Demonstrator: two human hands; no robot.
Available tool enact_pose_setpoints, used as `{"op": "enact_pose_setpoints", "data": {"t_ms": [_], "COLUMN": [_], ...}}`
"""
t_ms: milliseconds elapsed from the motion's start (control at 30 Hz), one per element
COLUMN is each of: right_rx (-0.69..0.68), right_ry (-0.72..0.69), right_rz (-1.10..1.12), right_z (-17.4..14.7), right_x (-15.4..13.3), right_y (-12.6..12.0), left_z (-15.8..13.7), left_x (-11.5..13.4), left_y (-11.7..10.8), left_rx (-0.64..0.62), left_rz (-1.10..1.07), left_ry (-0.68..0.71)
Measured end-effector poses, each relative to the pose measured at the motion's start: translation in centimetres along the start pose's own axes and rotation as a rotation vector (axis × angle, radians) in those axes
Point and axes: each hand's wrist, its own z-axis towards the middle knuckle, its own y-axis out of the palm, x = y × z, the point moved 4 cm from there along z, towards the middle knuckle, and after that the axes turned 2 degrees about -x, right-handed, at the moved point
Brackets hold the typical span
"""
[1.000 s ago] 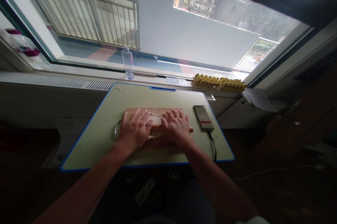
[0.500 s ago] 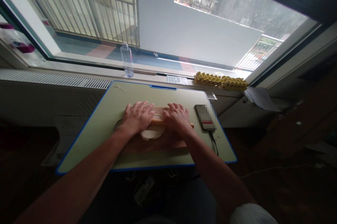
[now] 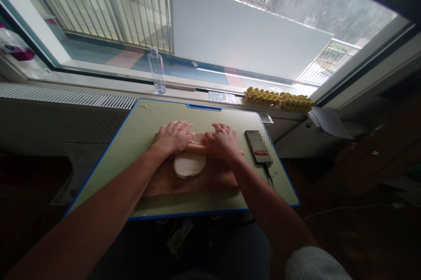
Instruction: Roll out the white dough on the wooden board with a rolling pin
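My left hand (image 3: 175, 136) lies over the left part of a wooden rolling pin (image 3: 196, 148), its fingers reaching across the far side. On the right part of the same pin is my right hand (image 3: 222, 138), fingers bent over it in the same way. Beneath the pin, a flattened piece of pale dough (image 3: 190, 166) spreads toward me, with a small strip showing beyond the pin. The dough rests on a brown wooden board (image 3: 213, 180). Both pin ends are mostly covered by my hands.
The board lies on a pale green table (image 3: 121, 152) with a blue rim. A phone (image 3: 257, 146) with a cable is right of my hands. Dough scraps (image 3: 146, 108) lie far left. On the sill stand a plastic bottle (image 3: 157, 71) and yellow egg trays (image 3: 279, 99).
Both hands have pushed the rolling pin slightly away from me across the dough, so more of the dough shows on the near side. The view has shifted a little.
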Motion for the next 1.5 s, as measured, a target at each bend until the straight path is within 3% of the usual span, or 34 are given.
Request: {"op": "enact_pose_setpoints", "data": {"t_ms": [367, 700, 1500], "right_rx": [-0.003, 0.015, -0.019], "right_ry": [-0.009, -0.029, -0.025], "right_rz": [-0.044, -0.044, -0.022], "right_z": [1.5, 1.9, -0.2], "right_x": [0.1, 0.1, -0.3], "right_y": [0.0, -0.1, -0.2], "left_z": [1.9, 2.9, -0.3], "left_x": [-0.4, -0.7, 0.1], "left_y": [-0.1, 0.1, -0.2], "left_rx": [-0.059, 0.022, 0.100], "left_rz": [-0.058, -0.054, 0.015], "left_ry": [-0.026, -0.033, -0.017]}}
